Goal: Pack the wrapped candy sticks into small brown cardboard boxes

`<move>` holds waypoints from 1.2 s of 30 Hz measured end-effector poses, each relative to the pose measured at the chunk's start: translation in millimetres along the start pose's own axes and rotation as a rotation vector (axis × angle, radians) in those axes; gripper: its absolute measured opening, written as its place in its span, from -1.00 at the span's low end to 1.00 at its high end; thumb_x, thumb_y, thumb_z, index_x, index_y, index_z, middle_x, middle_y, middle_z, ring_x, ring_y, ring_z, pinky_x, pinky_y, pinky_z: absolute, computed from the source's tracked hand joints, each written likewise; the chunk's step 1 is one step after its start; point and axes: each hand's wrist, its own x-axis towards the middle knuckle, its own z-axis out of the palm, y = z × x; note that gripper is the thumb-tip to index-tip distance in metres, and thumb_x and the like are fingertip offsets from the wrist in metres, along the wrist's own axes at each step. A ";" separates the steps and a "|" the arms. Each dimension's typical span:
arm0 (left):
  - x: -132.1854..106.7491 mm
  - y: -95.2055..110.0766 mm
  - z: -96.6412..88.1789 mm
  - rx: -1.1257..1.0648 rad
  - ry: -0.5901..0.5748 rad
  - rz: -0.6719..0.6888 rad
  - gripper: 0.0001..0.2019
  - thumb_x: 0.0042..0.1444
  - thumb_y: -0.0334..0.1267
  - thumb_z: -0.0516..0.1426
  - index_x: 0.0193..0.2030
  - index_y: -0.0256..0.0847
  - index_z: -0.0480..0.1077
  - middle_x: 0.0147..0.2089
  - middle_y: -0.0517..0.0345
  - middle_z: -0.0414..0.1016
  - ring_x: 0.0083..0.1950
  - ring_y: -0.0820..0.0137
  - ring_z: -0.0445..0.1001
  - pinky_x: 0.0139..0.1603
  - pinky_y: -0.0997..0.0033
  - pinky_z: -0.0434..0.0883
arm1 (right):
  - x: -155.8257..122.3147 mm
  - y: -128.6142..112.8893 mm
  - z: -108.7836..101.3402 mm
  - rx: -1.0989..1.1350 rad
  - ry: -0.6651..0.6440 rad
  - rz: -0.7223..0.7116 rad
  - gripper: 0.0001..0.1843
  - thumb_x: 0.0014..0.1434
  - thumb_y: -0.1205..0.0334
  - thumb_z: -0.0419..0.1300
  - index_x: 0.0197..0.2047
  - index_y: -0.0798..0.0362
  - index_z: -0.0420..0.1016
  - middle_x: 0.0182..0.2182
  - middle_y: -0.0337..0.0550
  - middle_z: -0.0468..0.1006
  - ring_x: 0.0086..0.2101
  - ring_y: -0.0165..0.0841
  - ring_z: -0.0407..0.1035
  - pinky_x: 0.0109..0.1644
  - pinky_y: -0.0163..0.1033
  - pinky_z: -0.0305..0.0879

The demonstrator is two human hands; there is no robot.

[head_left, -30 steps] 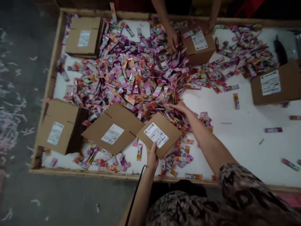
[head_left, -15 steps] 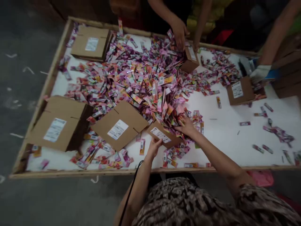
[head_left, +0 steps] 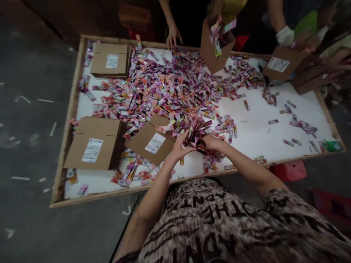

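Between my hands is a bunched heap of small, shiny stick packets (head_left: 195, 132), mostly pink and purple. My left hand (head_left: 181, 147) is curled against its left side, thumb toward me. On the other side, my right hand (head_left: 212, 142) reaches into the packets, its fingers hidden among them. The small carton I held earlier is not plainly visible; packets and hands cover that spot. Just left of my left hand, a flat brown carton (head_left: 149, 140) with a white label lies tilted on the packets.
Stacked flat cartons (head_left: 91, 142) lie at the near left, with another stack (head_left: 108, 60) at the far left. A wooden rim (head_left: 63, 146) edges the table. Across it, one person's hand (head_left: 173, 34) is near an upright filled carton (head_left: 216, 47); a gloved hand (head_left: 285, 35) is at another box (head_left: 278, 65).
My left hand has moved up from the small labelled carton to the packets, which are now bunched between both hands. Across the table, a carton has been stood upright with packets at its top.
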 end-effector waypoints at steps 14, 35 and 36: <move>57.8 46.7 27.4 0.680 -0.616 0.087 -0.52 0.21 -0.25 0.24 0.29 -0.11 0.46 0.26 -0.11 0.41 0.16 0.17 0.53 0.20 0.28 0.44 | -76.8 -4.1 23.6 0.088 0.332 0.386 -0.27 0.09 0.11 0.43 0.28 0.08 0.36 0.05 0.09 0.40 0.01 -0.08 0.38 0.09 -0.03 0.36; 100.7 46.4 -10.3 0.237 0.055 0.015 -0.72 0.22 -0.29 0.21 0.05 -0.25 0.54 0.04 -0.04 0.57 0.16 0.19 0.51 0.25 0.17 0.40 | -48.4 9.6 17.9 0.028 0.318 0.174 -0.88 0.16 0.39 0.26 -0.35 0.11 0.65 -0.20 0.00 0.50 -0.19 -0.23 0.40 -0.06 -0.15 0.38; 108.3 36.7 -30.5 0.180 0.191 0.010 -0.59 0.19 -0.24 0.27 0.17 -0.24 0.47 0.16 -0.06 0.52 0.27 0.16 0.43 0.34 0.13 0.32 | -50.8 10.3 4.6 0.064 0.367 0.146 -0.91 0.14 0.38 0.29 -0.39 0.09 0.63 -0.25 -0.05 0.50 -0.23 -0.26 0.40 -0.09 -0.17 0.38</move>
